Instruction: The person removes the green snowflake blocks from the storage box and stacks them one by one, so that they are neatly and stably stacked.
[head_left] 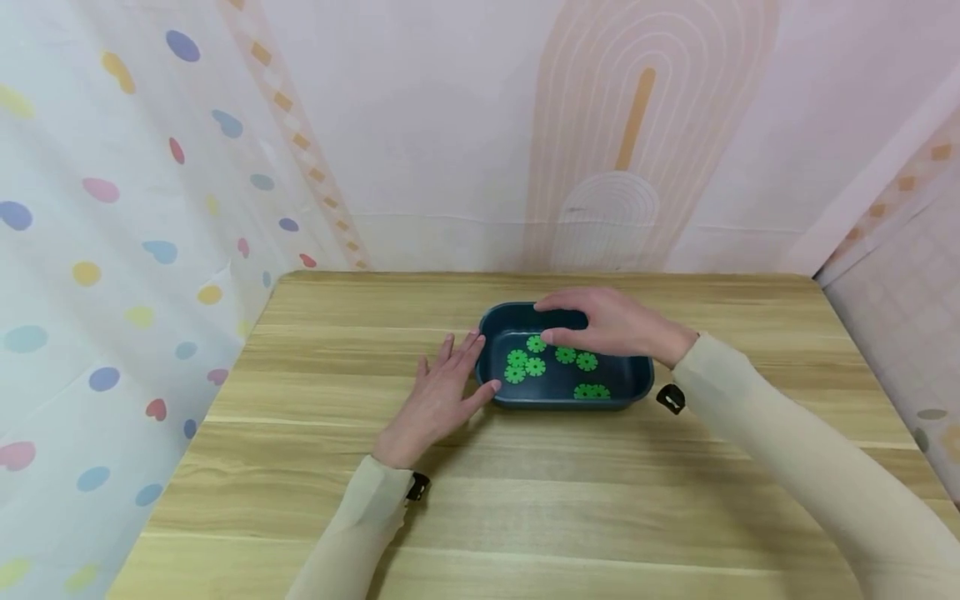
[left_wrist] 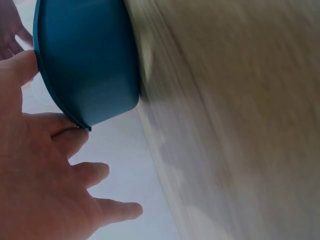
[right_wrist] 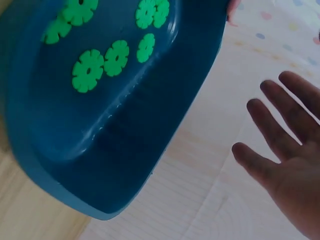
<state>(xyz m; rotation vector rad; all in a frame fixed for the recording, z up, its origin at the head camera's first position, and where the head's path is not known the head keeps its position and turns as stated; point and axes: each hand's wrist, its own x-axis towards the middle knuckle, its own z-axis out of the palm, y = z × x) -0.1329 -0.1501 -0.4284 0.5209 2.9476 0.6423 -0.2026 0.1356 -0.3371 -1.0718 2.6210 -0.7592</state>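
Note:
A dark blue-green tray (head_left: 551, 388) with rounded corners sits on the wooden table. Several flat green flower-shaped pieces (head_left: 535, 367) lie on its bottom, some singly and some overlapping. My left hand (head_left: 433, 407) touches the tray's left end, thumb and first fingers at the rim and the other fingers spread past it in the left wrist view. Over the tray's far right part hovers my right hand (head_left: 618, 323), thumb apart from the fingers. In the right wrist view this right hand (right_wrist: 292, 155) shows extended fingers with nothing between them.
The wooden table (head_left: 337, 333) reaches a back edge below a patterned curtain (head_left: 450, 125). Another curtain with coloured dots (head_left: 112, 250) hangs along the left. Small black devices sit at both wrists, one beside the right sleeve (head_left: 772, 433).

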